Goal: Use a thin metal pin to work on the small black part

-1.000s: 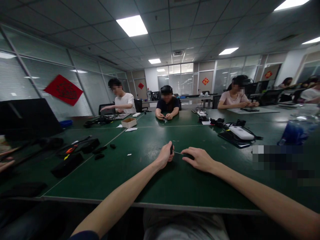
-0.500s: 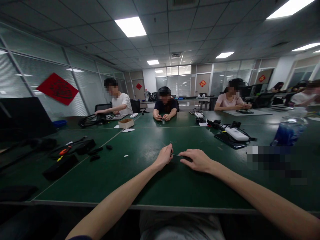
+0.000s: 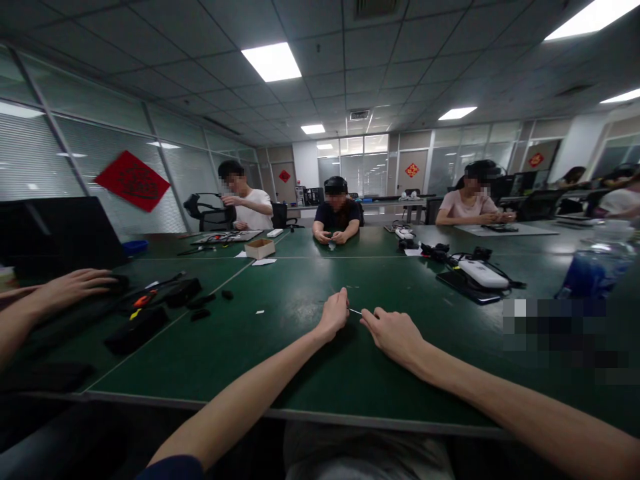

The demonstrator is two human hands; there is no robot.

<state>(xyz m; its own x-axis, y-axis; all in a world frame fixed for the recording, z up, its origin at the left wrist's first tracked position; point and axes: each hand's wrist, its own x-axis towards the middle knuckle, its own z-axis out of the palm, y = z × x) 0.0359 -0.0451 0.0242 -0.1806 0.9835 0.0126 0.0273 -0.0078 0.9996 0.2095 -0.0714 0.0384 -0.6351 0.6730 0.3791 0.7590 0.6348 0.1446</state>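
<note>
At the centre of the frame, a thin rod (image 3: pixel 355 311) is extending over the green counter (image 3: pixel 310 380). The right hand (image 3: pixel 394 331) is holding its right end in a narrow grip; the left hand (image 3: pixel 334 317) is curling narrowly at its left end, any contents being hidden. A white device (image 3: pixel 483 274) is lying right of centre.

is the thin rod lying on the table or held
Held: the rod spans the gap from the closed left hand to the right hand. Whether the right hand grips it, I cannot tell.
</note>
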